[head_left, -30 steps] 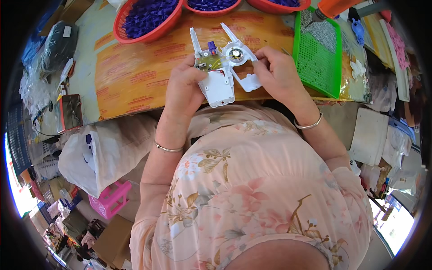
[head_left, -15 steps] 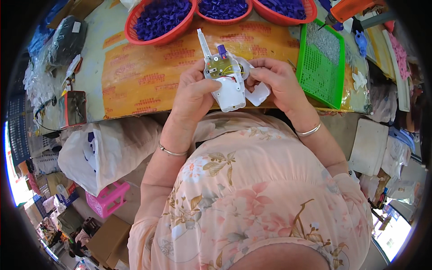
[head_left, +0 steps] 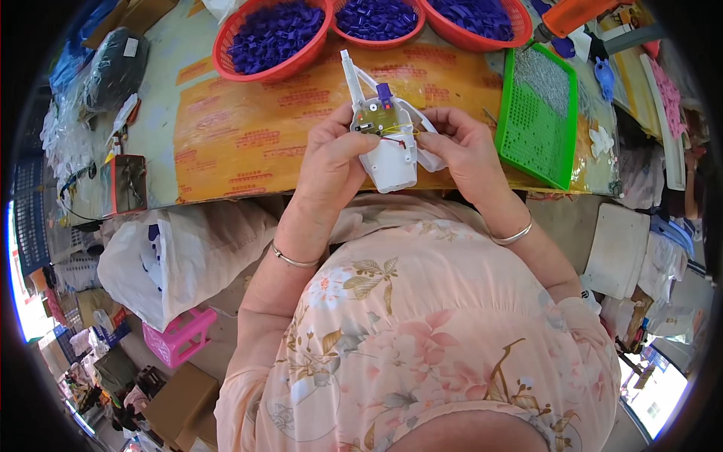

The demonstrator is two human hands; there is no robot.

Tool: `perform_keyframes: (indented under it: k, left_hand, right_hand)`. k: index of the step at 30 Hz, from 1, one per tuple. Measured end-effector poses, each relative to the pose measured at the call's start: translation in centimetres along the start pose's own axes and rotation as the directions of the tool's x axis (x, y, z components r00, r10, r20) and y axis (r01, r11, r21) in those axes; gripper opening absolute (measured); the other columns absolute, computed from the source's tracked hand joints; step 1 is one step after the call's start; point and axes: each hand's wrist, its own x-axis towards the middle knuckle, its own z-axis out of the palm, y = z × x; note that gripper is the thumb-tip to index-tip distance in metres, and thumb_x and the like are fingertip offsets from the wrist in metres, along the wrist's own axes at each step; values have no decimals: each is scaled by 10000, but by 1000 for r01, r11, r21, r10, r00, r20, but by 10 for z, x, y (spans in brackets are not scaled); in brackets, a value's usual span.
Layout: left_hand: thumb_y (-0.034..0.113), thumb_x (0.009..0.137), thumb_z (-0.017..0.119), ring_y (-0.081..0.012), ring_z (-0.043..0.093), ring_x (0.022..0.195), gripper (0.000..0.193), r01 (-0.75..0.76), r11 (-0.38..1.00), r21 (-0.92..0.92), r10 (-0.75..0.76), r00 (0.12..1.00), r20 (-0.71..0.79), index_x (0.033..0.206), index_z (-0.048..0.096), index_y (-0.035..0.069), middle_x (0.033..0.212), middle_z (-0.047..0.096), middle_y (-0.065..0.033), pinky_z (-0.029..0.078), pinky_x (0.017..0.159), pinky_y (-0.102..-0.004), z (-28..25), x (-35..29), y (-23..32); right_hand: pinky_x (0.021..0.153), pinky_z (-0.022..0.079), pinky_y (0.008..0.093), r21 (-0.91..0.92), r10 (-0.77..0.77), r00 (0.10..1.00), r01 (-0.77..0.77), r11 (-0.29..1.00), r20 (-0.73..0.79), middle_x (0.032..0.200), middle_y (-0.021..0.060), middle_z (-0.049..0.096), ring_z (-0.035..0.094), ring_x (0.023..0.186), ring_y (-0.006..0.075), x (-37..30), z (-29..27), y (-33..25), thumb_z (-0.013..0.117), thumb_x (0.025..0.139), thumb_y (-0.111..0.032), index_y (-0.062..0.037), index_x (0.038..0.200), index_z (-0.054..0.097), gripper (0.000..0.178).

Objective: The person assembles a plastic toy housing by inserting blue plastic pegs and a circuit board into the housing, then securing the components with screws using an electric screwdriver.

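Between my hands, above the table's near edge, is a white plastic housing half (head_left: 392,167) with a green-brown circuit board (head_left: 382,119), thin yellow and red wires and a purple piece (head_left: 385,93) at its top. My left hand (head_left: 331,154) is closed on its left side, thumb on the front near the board. My right hand (head_left: 465,151) pinches a second white shell piece (head_left: 428,156) that lies behind and along the right side of the housing. Its thumb is close to the yellow wire, and the fingers behind are partly hidden.
Three red baskets (head_left: 280,74) of purple parts stand at the far edge. On the right is a green perforated tray (head_left: 536,143) with small metal pieces, below an orange tool (head_left: 576,16). A red-framed box (head_left: 126,183) sits on the left, with a white bag (head_left: 184,256) beneath.
The white shell piece in my right hand has swung up from the right to lie behind and along the housing. Both hands have shifted slightly, and the housing sits a little further right.
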Motion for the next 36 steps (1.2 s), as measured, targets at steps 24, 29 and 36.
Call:
perform_keyframes:
  k: [24,29,36]
  left_hand:
    - [41,884,457,-246,612,985,343,127,988,-88,-138,982,-128,1211,456,-61,1097,587,-156,508,881,-385,21,0,-18]
    - [108,913,527,-217,636,933,273,27,971,-237,-5,996,91,1144,534,-38,1036,627,-122,533,816,-373,6,8,-25]
    - [29,851,619,-241,615,1011,394,56,987,-152,-63,997,-40,1217,479,-15,1124,602,-127,510,900,-396,17,6,-19]
  right_hand:
    - [935,437,313,-91,-382,896,410,908,224,1288,116,467,490,1139,183,-15,2,-30,703,721,-66,41,1310,392,675]
    - [949,403,320,-485,-554,701,712,508,449,1218,132,491,499,1118,226,-26,14,-47,706,642,-37,5,1234,486,633]
    - [992,399,326,-139,-453,886,463,876,94,1284,154,483,498,1157,201,-3,-1,-32,710,757,-45,86,1299,408,634]
